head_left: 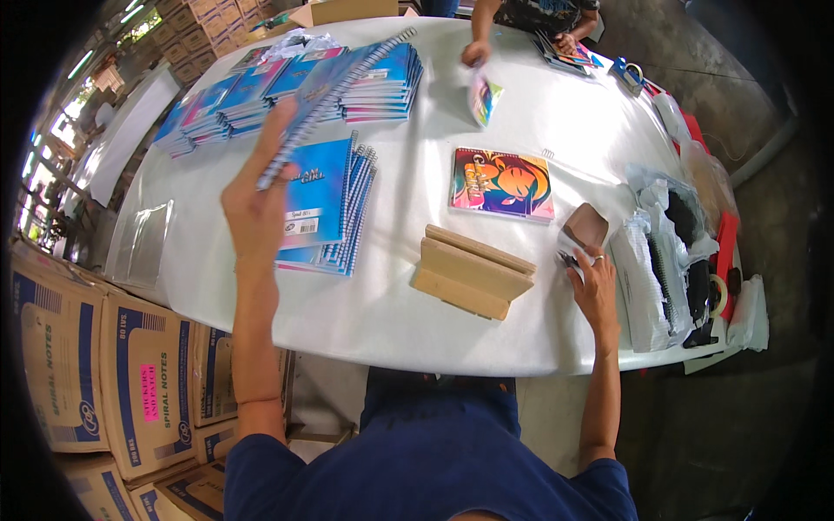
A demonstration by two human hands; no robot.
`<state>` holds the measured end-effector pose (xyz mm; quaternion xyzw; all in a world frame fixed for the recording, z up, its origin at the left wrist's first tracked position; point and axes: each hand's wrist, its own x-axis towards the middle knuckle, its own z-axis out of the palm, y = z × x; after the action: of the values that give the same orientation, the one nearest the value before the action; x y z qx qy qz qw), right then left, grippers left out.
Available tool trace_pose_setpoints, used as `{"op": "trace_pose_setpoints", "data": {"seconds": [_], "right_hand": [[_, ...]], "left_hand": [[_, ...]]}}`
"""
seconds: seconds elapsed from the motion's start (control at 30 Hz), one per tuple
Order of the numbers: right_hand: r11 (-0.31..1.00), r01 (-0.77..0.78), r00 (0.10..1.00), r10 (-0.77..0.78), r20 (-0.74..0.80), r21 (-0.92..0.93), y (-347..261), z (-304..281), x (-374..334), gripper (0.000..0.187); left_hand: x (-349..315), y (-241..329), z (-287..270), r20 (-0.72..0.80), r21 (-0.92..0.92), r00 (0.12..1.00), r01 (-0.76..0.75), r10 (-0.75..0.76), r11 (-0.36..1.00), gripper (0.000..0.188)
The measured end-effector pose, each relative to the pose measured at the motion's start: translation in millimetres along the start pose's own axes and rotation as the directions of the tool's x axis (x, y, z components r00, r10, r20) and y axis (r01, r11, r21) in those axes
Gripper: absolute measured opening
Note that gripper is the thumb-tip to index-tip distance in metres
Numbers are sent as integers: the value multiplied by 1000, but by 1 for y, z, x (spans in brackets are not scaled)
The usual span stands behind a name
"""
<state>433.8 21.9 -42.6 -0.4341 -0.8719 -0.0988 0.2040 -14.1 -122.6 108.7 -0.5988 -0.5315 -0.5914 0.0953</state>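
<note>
Left hand (258,198): blue spiral notebook (334,95), held raised, tilted, nearly edge-on and blurred; coil runs diagonally, far end toward the right. Right hand (595,291): small dark object (568,260) at the fingertips, kind unclear; brown angular piece (586,224) just beyond the fingers, contact uncertain

White table (365,317) (rounded near edge) with blue notebook stacks (378,100), orange-patterned notebook (504,184), folded cardboard (469,282).

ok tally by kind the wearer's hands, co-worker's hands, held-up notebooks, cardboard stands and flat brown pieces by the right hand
Wearer's hands (left hand, right hand): 2
Co-worker's hands: 2
Held-up spiral notebook: 1
Cardboard stand: 1
Flat brown piece: 1
Total: 7
</note>
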Motion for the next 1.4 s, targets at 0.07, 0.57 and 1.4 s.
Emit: {"op": "trace_pose_setpoints", "data": {"seconds": [0.07, 0.57, 1.4], "right_hand": [[914, -112, 983, 159, -90, 390, -29, -10, 28, 58], [103, 353, 925, -187, -331, 930, -269, -34, 195, 27], [734, -659, 741, 595, 311, 167, 2, 87, 167, 43]], "left_hand": [[3, -20, -10, -37, -230, 995, 81, -92, 970, 59], [23, -129, -39, 435, -759, 833, 543, -341, 360, 72], [-32, -13, 97, 526, 61, 832, 168, -175, 984, 58]]}}
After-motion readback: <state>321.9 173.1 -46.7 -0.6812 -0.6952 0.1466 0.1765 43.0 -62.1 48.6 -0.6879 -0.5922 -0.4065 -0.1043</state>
